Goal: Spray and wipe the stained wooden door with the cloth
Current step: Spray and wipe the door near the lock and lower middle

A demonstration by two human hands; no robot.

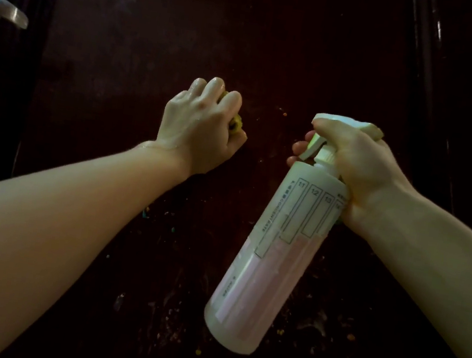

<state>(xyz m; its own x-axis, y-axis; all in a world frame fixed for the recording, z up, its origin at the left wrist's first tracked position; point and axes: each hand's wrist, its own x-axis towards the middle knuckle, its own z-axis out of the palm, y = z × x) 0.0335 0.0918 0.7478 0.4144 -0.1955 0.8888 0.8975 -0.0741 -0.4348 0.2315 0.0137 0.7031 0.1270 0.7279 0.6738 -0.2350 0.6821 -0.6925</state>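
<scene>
The spray bottle (271, 253) is gripped at its neck by the right hand (360, 172), fingers curled round the trigger; its long axis is tilted, nozzle up toward the dark door (247, 44). The yellow cloth (28, 95) is bunched in the left hand (202, 125) against the door (mostly hidden by curled fingers). A metal handle (1, 9) is cut off at the left edge.

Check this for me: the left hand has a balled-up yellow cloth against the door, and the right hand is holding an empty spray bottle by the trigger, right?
Not quite: the spray bottle isn't empty. The head view shows pink liquid filling its lower part. The rest stands: the left hand grips a balled-up yellow cloth against the door, and the right hand holds the bottle at the trigger.
</scene>
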